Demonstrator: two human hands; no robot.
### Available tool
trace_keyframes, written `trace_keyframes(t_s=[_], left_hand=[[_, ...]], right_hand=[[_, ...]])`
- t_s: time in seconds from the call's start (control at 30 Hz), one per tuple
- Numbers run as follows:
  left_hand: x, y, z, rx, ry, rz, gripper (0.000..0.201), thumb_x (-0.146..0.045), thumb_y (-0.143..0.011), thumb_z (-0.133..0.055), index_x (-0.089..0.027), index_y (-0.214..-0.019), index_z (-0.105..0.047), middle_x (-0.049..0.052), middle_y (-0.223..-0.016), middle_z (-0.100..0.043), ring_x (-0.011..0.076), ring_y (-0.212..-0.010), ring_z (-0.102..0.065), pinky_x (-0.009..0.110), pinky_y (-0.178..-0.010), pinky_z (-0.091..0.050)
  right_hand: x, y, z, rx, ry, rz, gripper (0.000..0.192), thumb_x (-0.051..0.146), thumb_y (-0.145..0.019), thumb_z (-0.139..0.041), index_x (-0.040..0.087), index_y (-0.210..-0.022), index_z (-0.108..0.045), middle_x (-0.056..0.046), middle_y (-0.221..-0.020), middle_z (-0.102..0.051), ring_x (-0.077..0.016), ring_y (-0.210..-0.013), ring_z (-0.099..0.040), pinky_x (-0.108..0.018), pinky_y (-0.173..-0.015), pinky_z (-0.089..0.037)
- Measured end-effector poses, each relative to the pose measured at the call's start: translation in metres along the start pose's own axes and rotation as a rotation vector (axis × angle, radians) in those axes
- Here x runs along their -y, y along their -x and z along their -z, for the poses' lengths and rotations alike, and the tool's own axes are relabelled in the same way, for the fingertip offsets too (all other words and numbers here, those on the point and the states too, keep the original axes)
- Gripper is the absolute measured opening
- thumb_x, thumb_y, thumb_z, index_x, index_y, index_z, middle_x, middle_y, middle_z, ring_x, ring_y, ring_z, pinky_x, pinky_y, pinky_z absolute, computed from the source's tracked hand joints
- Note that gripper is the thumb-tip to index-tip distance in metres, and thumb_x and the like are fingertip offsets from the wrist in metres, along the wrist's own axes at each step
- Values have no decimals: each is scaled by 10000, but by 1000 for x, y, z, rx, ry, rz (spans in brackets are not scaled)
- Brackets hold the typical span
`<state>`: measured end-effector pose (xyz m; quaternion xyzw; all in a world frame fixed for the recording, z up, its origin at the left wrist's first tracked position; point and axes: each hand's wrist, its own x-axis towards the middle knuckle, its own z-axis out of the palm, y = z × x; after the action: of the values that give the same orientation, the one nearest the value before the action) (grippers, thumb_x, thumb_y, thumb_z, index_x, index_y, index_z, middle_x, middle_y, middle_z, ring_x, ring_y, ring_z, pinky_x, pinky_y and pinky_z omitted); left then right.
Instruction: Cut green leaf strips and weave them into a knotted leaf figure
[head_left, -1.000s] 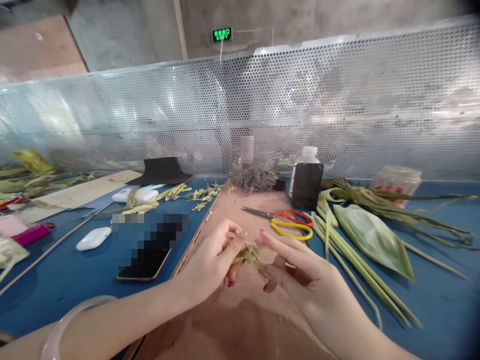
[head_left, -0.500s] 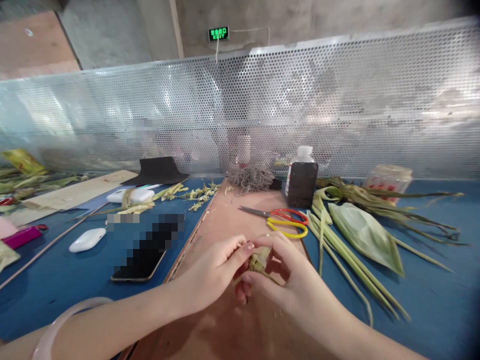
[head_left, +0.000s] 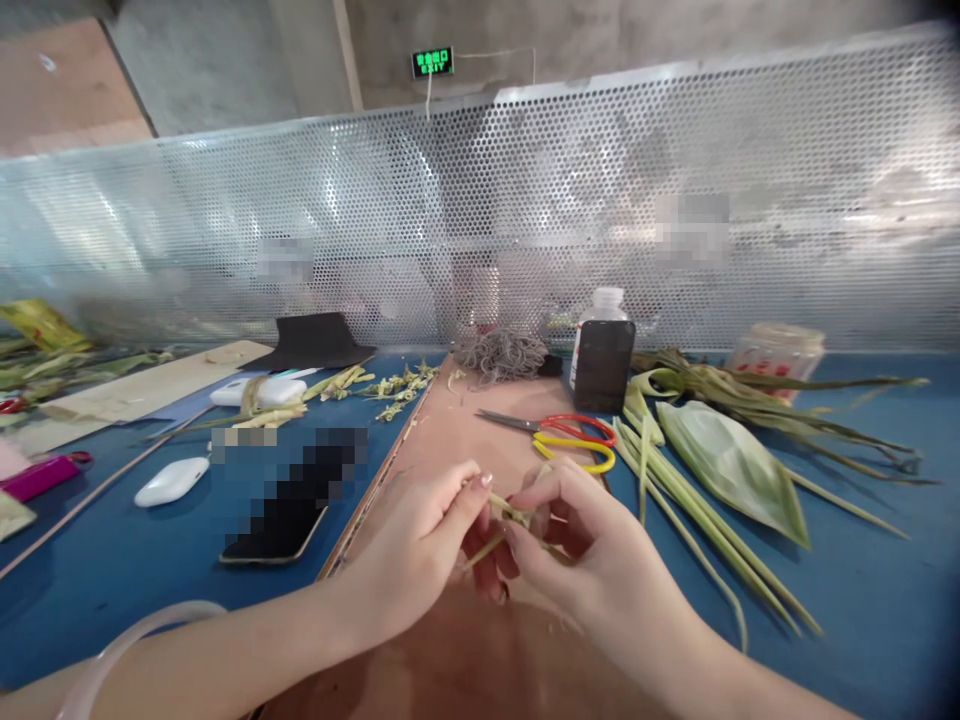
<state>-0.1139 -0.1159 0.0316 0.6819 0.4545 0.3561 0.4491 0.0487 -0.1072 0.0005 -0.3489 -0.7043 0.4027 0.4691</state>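
Note:
My left hand [head_left: 442, 525] pinches the end of a thin pale-green leaf strip [head_left: 498, 500] between thumb and forefinger. Facing it, my right hand [head_left: 581, 530] is closed on a small folded or knotted leaf piece [head_left: 519, 517], and the strip runs into that piece. My fingers cover most of it, so its full shape is hidden. Another narrow strip end [head_left: 484, 551] sticks out below, toward the left palm. Just beyond my hands lie scissors [head_left: 551, 428] with one red and one yellow handle, blades pointing left.
On the right are green stalks [head_left: 712, 520], a broad pale leaf [head_left: 731, 470], dried leaves [head_left: 780, 400] and a jar [head_left: 780, 352]. A bottle [head_left: 600, 355] and grey tangled yarn [head_left: 501, 355] stand behind. Leftward lie a phone [head_left: 277, 530], a white case [head_left: 172, 482] and leaf scraps [head_left: 401, 388].
My hands have spread slightly apart, drawing the strip out straight between them. The leaf piece has turned in my right fingers. The view has shifted a little.

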Motion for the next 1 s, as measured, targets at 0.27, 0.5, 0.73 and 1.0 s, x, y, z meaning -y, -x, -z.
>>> trace_keyframes(t_s=[0.27, 0.5, 0.73, 1.0], left_hand=[[-1, 5, -3, -55, 229, -12, 362, -407, -944, -363, -182, -662, -395, -31, -581, -566, 138, -497, -624, 259, -528, -479], [9, -5, 2, 61, 327, 65, 343, -399, -931, -402, -177, -671, -424, -23, -626, -571, 137, -578, -622, 280, -612, -498], [7, -7, 1, 205, 153, 88, 487, -512, -931, -296, -160, -661, -496, -3, -508, -545, 121, -488, -536, 249, -530, -443], [26, -9, 9, 40, -39, 95, 406, -538, -906, -357, -178, -765, -481, -63, -439, -480, 76, -371, -415, 175, -396, -331]], right_hand=[[10, 3, 2, 27, -109, -55, 144, 306, -832, -579, 223, -804, -466, 17, -689, -541, -130, -579, -574, -282, -574, -495], [-5, 3, 6, 47, -54, -52, 98, 292, -844, -587, 222, -860, -522, 2, -781, -554, -123, -617, -579, -259, -560, -489], [-4, 2, 2, 81, -75, -3, 49, 221, -834, -597, 221, -880, -611, -10, -878, -533, -111, -683, -567, -259, -640, -527], [-2, 0, 13, 125, -188, -11, 246, 195, -873, -527, 254, -1087, -634, -43, -1040, -539, -140, -833, -628, -280, -748, -563]])
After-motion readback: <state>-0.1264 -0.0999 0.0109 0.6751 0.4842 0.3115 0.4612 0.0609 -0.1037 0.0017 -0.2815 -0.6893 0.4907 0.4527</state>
